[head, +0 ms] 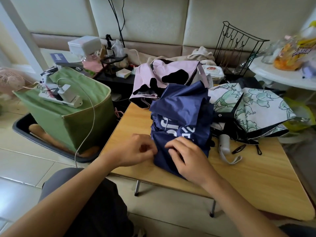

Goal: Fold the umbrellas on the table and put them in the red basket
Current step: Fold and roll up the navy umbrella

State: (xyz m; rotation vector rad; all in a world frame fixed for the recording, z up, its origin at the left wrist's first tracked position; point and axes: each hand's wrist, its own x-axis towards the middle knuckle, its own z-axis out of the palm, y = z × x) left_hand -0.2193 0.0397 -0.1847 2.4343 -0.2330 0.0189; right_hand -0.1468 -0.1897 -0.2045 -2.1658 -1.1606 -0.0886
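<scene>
A navy blue umbrella [181, 117] with white lettering lies bunched on the wooden table [256, 177], its near end at the front edge. My left hand [136, 149] pinches the blue fabric at the umbrella's left edge. My right hand [188, 158] rests on its near end with curled fingers gripping the cloth. Behind it lies a pink umbrella with black patches [164, 76]. To the right lies a white umbrella with green flower print [256, 106], its white handle and strap [224, 142] on the table. No red basket is in view.
A green fabric bin [68, 117] holding a power strip and charger stands on the floor at the left, in a dark tray. A black wire rack [236, 48], a wipes pack and clutter sit at the back. A white round table [282, 74] with snacks is at the right.
</scene>
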